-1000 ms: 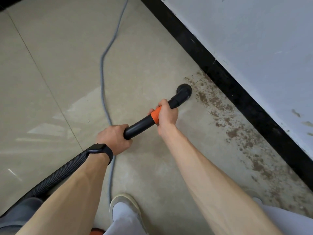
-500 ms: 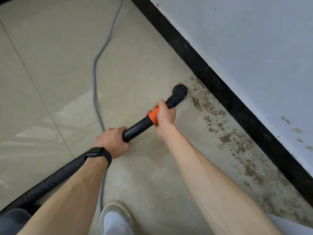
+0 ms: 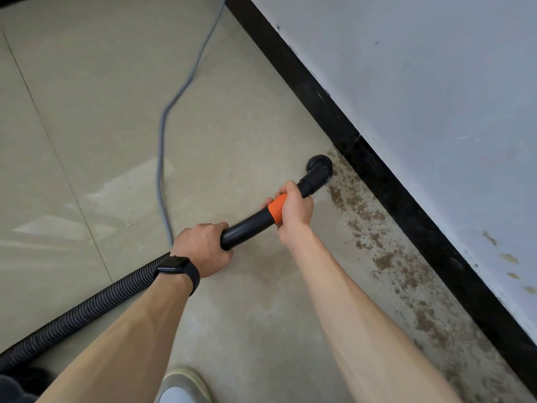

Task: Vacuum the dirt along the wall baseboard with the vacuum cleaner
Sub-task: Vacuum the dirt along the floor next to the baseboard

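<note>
Two-handed, grips the black vacuum tube (image 3: 247, 229) just as half a second before: nearer, with left hand (image 3: 203, 248) curled round its rear end where ribbed hose (image 3: 87, 309) joins; beyond, with right hand (image 3: 293, 209) wrapped over orange collar (image 3: 274, 212). Past that grip, sets nozzle (image 3: 318, 170) on floor at far end of brown dirt (image 3: 386, 257), now slightly nearer black baseboard (image 3: 377, 170).

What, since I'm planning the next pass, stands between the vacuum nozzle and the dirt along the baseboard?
Nothing visible does. The nozzle sits at the far end of the dirt strip beside the baseboard; the grey cable lies on the floor to its left, off that strip.
</note>
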